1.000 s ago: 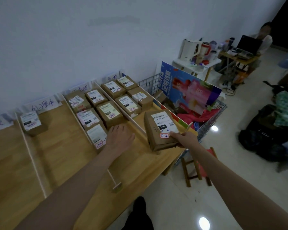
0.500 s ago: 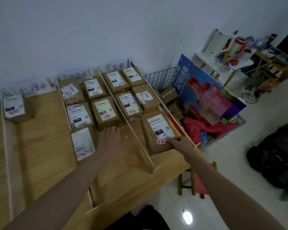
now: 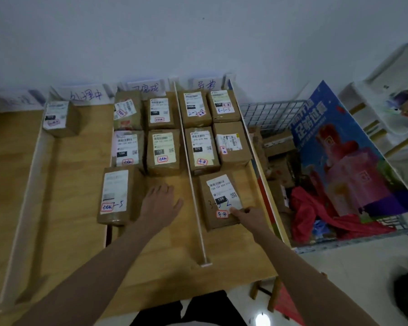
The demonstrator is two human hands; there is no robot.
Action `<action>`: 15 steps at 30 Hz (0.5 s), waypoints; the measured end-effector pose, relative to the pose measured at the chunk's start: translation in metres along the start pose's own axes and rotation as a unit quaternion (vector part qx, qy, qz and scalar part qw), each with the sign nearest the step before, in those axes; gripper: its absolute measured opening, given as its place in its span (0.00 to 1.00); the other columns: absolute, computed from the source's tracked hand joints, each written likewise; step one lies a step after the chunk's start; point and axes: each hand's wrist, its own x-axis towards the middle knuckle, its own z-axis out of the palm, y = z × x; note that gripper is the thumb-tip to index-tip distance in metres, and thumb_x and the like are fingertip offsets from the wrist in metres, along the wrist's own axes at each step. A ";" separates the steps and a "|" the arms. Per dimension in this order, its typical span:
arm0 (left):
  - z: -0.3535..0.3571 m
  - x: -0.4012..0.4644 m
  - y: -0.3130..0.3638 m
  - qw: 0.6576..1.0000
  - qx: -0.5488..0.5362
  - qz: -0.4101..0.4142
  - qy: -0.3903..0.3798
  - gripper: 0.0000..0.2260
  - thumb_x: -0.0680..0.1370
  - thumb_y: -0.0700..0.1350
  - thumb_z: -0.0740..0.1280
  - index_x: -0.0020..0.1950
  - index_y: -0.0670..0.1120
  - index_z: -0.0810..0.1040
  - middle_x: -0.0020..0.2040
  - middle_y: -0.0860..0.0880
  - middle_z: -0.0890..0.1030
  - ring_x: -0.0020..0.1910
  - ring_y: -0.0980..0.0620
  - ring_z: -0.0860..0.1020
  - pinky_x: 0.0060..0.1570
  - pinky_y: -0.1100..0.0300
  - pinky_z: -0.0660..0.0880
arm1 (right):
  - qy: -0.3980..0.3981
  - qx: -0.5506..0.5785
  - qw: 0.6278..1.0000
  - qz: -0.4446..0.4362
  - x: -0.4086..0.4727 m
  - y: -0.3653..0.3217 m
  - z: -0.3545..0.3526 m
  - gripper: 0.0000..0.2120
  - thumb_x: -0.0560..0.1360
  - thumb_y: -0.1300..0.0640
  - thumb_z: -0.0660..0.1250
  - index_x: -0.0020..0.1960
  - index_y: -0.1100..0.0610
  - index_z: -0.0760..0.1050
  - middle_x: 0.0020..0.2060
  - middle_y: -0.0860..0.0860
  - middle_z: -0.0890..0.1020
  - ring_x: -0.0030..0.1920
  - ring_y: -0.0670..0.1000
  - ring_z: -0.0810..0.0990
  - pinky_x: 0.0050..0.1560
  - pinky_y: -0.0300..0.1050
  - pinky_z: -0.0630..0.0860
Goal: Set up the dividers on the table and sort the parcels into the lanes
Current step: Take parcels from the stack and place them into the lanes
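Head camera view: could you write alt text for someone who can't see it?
A person's right hand grips the near end of a brown labelled parcel lying in the rightmost lane of a wooden table, while the left hand rests flat in the next lane. White dividers separate lanes holding more parcels; a wire cart stands to the right.

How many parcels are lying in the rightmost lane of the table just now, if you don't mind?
5: two at the back, two in the middle, and the nearest parcel, held by the right hand.
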 end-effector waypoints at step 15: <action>0.004 0.000 0.014 0.994 -0.026 -0.105 -0.031 0.25 0.82 0.60 0.54 0.73 0.46 0.67 0.70 0.47 0.72 0.70 0.48 0.69 0.73 0.51 0.62 | -0.093 -0.046 0.995 -0.005 0.042 -0.012 0.010 0.15 0.73 0.45 0.74 0.45 0.55 0.76 0.45 0.51 0.81 0.44 0.48 0.79 0.42 0.42 0.77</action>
